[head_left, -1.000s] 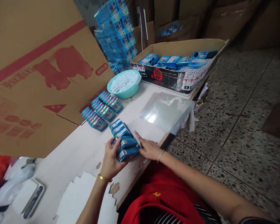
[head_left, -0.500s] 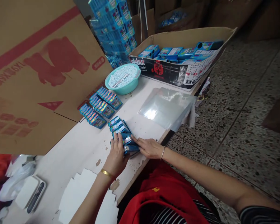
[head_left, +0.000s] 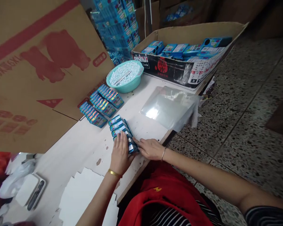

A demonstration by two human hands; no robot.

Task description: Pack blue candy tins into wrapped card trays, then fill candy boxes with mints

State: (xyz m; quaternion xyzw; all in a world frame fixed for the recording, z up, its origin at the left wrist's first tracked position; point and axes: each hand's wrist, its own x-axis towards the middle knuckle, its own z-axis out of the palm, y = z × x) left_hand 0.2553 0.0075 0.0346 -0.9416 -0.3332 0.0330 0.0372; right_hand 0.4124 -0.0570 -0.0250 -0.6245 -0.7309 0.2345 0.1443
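Observation:
A row of small blue boxes [head_left: 118,124] stands on the white table in front of me, packed side by side. My left hand [head_left: 120,153] lies over the near left part of the row, its fingers close together and its thumb at the near end. Against the right side of the same boxes presses my right hand [head_left: 151,148], with its fingers forward, so the row is gripped between both hands. My fingers cover several of the boxes. Just beyond, three more rows of blue boxes [head_left: 101,105] stand next to each other.
A turquoise basin [head_left: 129,87] of pale pellets holds a metal tool. Clear plastic bags [head_left: 165,106] lie at the right edge. Behind are an open carton [head_left: 176,70] of blue boxes and a wrapped stack [head_left: 118,28]. A big carton [head_left: 37,78], white card [head_left: 82,191] and a scale [head_left: 31,191] are left.
My left hand has shifted slightly right and forward along the row. The near boxes, tilted and uneven before, now line up more closely. My right hand stays at their side.

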